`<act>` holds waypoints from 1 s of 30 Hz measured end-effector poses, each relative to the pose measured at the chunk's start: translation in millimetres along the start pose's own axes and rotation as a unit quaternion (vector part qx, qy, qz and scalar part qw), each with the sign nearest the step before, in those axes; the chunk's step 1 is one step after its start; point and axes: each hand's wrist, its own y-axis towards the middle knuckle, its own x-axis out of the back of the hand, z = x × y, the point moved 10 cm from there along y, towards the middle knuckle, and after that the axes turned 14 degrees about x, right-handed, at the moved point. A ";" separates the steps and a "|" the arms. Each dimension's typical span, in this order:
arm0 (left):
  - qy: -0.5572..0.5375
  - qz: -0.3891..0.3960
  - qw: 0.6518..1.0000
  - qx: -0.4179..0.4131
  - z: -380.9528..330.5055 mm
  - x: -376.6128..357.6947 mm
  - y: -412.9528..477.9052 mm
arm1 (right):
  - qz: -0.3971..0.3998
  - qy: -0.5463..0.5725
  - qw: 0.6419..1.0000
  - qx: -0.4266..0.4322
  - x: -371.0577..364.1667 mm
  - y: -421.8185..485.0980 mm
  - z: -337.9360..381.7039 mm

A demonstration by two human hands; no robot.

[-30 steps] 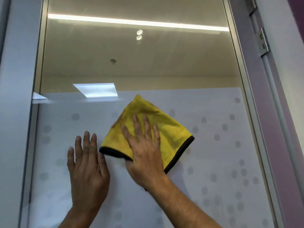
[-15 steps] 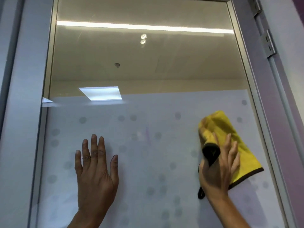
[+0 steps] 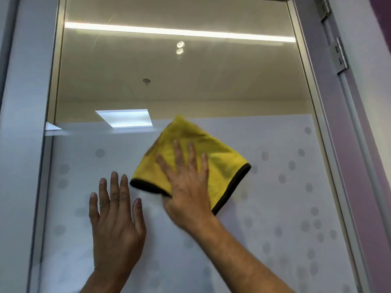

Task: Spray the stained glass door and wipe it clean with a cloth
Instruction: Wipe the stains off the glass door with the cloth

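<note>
- The step in hand is the wiping — the right hand (image 3: pixel 188 187) presses a yellow cloth (image 3: pixel 196 161) flat against the glass door (image 3: pixel 275 187), fingers spread over the fabric, not clenched around it
- The cloth sits on the frosted, dotted part of the pane, near its middle, its top corner just reaching the clear upper glass
- The left hand (image 3: pixel 116 225) lies open and flat on the glass just beside the cloth's dark-edged corner, holding nothing, apparently bracing
- No spray bottle is in view, so spraying looks done
- Next calls for firm, even strokes across the unwiped frosted areas — I cannot make out any stains from here
</note>
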 end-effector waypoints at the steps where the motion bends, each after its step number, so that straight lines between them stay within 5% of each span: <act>1: -0.009 0.003 1.000 -0.003 1.1 0.3 0.3 | 0.006 0.000 1.000 0.024 -4.1 -9.7 10.0; 6: -0.022 0.023 0.999 0.003 4.3 1.2 1.3 | -0.006 0.018 0.997 0.071 -18.3 -79.1 33.2; 10: -0.017 0.032 0.999 0.025 4.3 -0.4 1.5 | -0.011 -0.099 0.993 0.062 -27.5 -153.3 31.0; 14: -0.013 0.038 0.999 0.024 6.2 -4.2 2.6 | -0.032 -0.217 0.973 -0.069 -5.9 -208.3 -32.2; 17: -0.008 0.038 0.999 0.022 6.9 -5.8 0.9 | -0.062 -0.152 0.966 -0.200 13.7 -223.8 -78.3; 25: 0.002 0.032 0.999 0.014 6.4 -6.5 0.2 | -0.160 -0.037 0.922 -0.352 53.1 -140.6 -147.4; 30: -0.001 0.029 0.999 0.015 6.0 -6.5 0.0 | -0.105 -0.026 0.952 -0.286 48.1 -46.7 -127.5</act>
